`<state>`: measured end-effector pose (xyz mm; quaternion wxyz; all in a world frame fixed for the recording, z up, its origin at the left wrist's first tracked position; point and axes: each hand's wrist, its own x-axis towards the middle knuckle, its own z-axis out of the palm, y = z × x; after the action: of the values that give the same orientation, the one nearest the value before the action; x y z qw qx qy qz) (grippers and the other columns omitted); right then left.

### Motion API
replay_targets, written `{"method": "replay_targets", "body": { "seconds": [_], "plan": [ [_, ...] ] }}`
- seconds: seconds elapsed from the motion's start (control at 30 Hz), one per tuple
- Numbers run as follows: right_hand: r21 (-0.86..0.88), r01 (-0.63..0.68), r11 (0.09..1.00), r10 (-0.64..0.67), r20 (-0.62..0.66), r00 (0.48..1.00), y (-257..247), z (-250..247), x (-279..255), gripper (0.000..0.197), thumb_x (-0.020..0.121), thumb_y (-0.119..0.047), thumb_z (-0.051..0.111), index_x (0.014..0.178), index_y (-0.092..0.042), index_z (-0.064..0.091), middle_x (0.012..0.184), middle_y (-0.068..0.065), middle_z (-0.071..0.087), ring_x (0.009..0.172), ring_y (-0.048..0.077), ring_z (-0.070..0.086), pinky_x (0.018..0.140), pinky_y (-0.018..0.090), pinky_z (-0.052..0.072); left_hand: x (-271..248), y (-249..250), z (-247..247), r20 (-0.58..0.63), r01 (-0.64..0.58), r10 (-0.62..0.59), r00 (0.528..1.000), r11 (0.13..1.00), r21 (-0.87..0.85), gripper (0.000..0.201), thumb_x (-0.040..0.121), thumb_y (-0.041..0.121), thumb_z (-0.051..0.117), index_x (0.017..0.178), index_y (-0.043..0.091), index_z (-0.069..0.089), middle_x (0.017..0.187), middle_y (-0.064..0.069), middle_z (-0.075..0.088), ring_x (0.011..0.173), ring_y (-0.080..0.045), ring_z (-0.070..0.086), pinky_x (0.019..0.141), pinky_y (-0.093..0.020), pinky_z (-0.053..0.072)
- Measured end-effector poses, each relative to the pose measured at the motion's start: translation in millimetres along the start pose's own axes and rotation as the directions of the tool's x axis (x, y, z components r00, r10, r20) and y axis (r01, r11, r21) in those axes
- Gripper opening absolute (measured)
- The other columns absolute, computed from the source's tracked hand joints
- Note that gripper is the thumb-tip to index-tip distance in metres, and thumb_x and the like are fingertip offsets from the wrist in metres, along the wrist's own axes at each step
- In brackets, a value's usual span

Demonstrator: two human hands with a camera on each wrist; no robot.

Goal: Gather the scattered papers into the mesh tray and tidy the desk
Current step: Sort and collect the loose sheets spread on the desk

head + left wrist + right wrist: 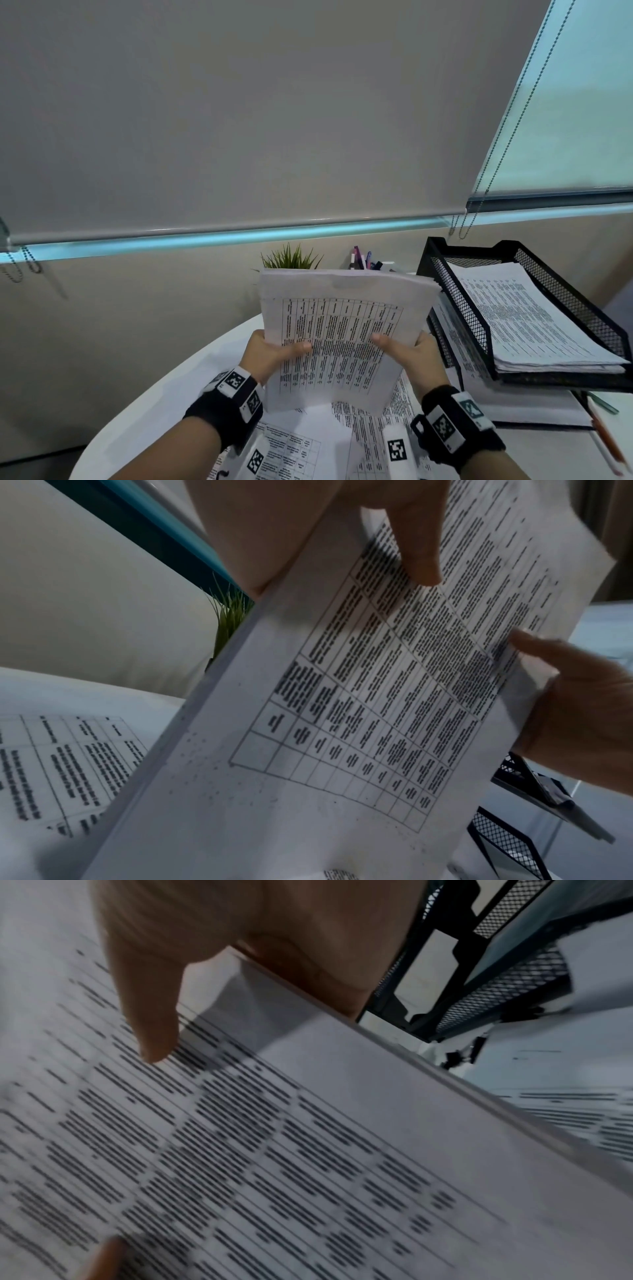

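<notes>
1. The round white desk (191,363) is cut off at the bottom edge, with loose printed sheets (301,442) lying on its near side, partly hidden by both wrists.
2. The black wire-mesh stacked tray (459,308) stands at the desk's right edge; its top tier holds a pile of printed pages (534,315), while the lower tier is mostly hidden.
3. A thick white stack of table-printed papers (339,329) is held upright above the desk's middle, hiding the pot of a green plant (291,257) and a blurred pen holder (364,260).
4. The left hand (270,353) and right hand (407,353) each grip a side edge, thumbs on the front; the other fingers are hidden behind.
</notes>
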<state>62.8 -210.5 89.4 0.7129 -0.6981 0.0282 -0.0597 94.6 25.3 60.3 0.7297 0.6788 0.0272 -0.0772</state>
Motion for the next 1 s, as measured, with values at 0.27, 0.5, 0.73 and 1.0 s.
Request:
{"method": "replay_targets", "body": {
  "seconds": [0.27, 0.5, 0.73, 1.0],
  "plan": [
    [0.020, 0.338, 0.941, -0.334, -0.099, 0.937, -56.4, 4.1, 5.2, 0.051, 0.065, -0.059, 0.067, 0.083, -0.011, 0.073, 0.088, 0.011, 0.071, 0.084, 0.028, 0.066, 0.088, 0.045, 0.048, 3.3, -4.7, 0.0, 0.005, -0.011, 0.011, 1.000, 1.000, -0.008, 0.072, 0.034, 0.034, 0.089, 0.097, 0.005, 0.069, 0.092, -0.010, 0.074, 0.088, -0.025, 0.071, 0.079, -0.041, 0.057],
    [0.009, 0.363, 0.932, -0.354, -0.208, 0.912, -64.8, 6.2, 10.8, 0.016, 0.078, -0.024, 0.063, 0.067, -0.017, 0.072, 0.079, 0.004, 0.069, 0.076, 0.019, 0.060, 0.072, 0.036, 0.044, -1.7, -2.6, 1.4, 0.006, -0.034, 0.035, 0.999, 0.998, -0.053, 0.043, 0.050, 0.015, 0.090, 0.089, 0.010, 0.071, 0.087, -0.009, 0.075, 0.081, -0.023, 0.072, 0.070, -0.034, 0.058],
    [0.036, 0.386, 0.922, -0.374, -0.181, 0.910, -66.9, 2.9, 12.6, 0.016, 0.081, -0.028, 0.067, 0.076, -0.013, 0.069, 0.077, -0.001, 0.068, 0.073, 0.017, 0.060, 0.067, 0.033, 0.048, -0.3, -1.1, 4.0, -0.026, -0.007, 0.006, 1.000, 0.999, -0.053, 0.025, 0.067, 0.000, 0.079, 0.088, 0.007, 0.071, 0.087, -0.010, 0.075, 0.084, -0.025, 0.071, 0.066, -0.030, 0.058],
    [0.017, 0.125, 0.992, -0.124, -0.032, 0.992, -24.9, -1.3, 9.2, 0.041, 0.056, -0.030, 0.088, 0.093, -0.038, 0.071, 0.098, 0.010, 0.072, 0.095, 0.026, 0.068, 0.088, 0.052, 0.052, -1.3, 1.9, 8.4, -0.074, -0.020, 0.016, 0.997, 0.999, -0.050, 0.021, 0.069, 0.002, 0.078, 0.088, 0.005, 0.070, 0.081, -0.009, 0.075, 0.077, -0.022, 0.072, 0.058, -0.024, 0.056]
  ]
}}
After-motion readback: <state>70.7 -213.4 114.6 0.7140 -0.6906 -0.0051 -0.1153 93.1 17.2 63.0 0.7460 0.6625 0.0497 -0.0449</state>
